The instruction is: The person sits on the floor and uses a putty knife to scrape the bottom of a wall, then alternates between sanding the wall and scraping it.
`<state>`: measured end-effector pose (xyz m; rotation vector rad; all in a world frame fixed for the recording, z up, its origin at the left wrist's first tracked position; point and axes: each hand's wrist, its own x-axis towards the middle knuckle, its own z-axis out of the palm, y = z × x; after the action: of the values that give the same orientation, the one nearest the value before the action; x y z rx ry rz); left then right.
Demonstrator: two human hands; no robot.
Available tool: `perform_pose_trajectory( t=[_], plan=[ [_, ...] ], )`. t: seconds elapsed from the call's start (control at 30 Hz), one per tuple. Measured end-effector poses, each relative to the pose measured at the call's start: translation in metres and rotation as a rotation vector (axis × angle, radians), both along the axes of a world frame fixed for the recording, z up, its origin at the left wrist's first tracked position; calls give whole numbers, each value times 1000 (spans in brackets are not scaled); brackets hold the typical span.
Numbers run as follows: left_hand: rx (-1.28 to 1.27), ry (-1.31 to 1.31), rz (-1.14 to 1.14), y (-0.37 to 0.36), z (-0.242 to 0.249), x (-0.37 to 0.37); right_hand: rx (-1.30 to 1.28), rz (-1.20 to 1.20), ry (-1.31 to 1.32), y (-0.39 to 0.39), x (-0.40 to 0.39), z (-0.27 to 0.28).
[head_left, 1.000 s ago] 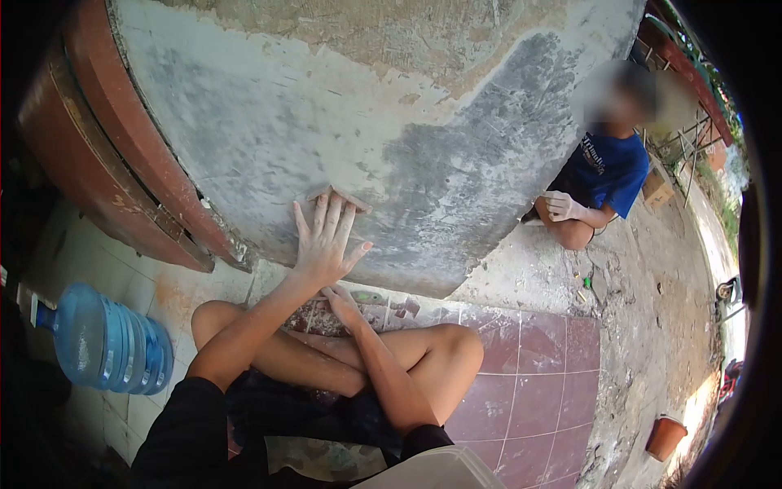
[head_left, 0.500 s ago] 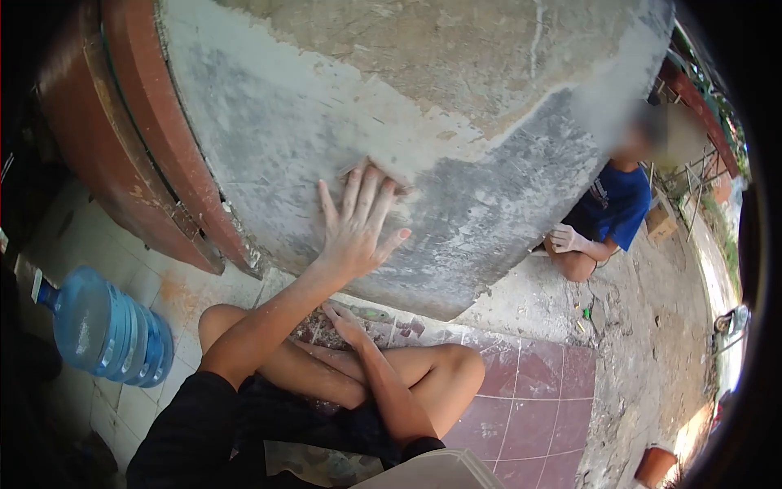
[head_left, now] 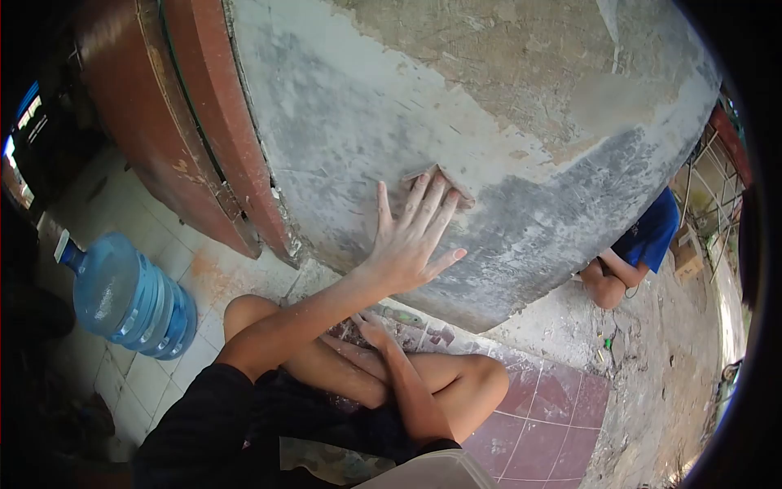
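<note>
The left hand (head_left: 407, 248) is spread wide against the wall (head_left: 342, 155), clasping nothing: its three middle fingertips press a brownish folded sheet (head_left: 466, 200), probably sandpaper, to the plaster. The little finger lies apart from the sheet on one side, while the thumb points away on the other. The sheet rests near where the pale skim coat meets the darker grey patch. This looks like a rubbing stroke, with the hand bearing on the sheet; moving it from here calls for flat, even pressure and all three fingertips kept over it.

The right hand (head_left: 373, 330) is low by the foot of the wall, beside the crossed legs (head_left: 481, 389); whether it holds anything I cannot tell.

Farther out, a blue plastic water jug (head_left: 134, 297) is on pale tiles (head_left: 130, 383), near the red-brown frame (head_left: 220, 106). Past the wall's far edge, a person in a blue shirt (head_left: 657, 232) is partly hidden, near the maroon tiles (head_left: 562, 399).
</note>
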<state>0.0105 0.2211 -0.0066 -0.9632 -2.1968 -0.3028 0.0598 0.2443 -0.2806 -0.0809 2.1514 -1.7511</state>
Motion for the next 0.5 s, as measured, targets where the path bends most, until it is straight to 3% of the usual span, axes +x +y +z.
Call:
perform_pose_trajectory(
  t=[0.13,0.17,0.2,0.3,0.37,0.43,0.5],
  plan=[
    [56,107,-36,1,-19,-17,-14,-17,164,2,7,17],
    [36,138,-10,-3,-30,-21,126,-24,196,4,10,22],
    [65,59,-18,-8,-61,-19,270,-26,219,11,18,24],
    [28,-63,45,-14,-100,-11,228,-82,262,10,22,14],
    [36,-57,65,-3,-94,-5,207,-97,364,6,20,1],
    [268,-204,11,17,-77,5,196,-79,457,4,17,-5],
    [314,-196,8,37,-41,14,164,-20,467,4,16,-9]
  ],
)
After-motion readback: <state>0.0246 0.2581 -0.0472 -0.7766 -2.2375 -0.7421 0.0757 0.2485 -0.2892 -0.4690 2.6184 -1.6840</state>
